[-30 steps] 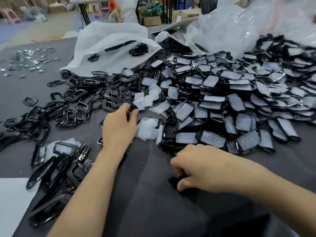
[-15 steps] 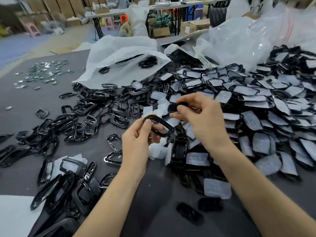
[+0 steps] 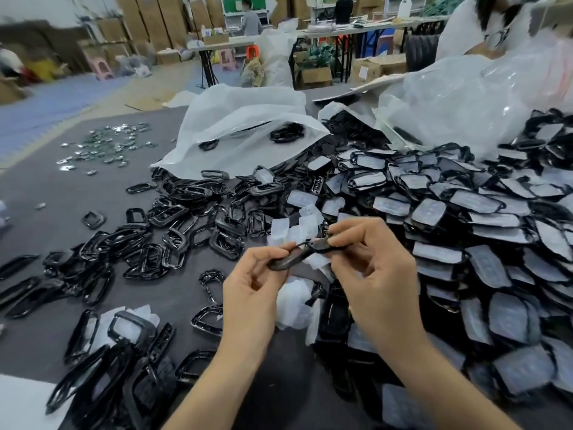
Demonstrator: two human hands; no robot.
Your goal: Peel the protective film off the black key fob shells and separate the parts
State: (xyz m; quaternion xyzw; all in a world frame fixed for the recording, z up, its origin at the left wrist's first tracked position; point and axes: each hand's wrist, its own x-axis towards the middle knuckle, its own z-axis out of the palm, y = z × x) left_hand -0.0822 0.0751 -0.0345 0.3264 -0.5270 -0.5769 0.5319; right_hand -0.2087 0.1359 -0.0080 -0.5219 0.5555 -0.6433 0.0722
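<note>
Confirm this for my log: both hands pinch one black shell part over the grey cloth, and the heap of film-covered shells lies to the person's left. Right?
Only the side is wrong. The head view shows the left hand and right hand pinching one black shell part over the grey cloth, but the heap of film-covered shells lies to the person's right.

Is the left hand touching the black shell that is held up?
Touching. The head view shows the left hand pinching one end of the black shell between thumb and forefinger, with no gap.
</note>
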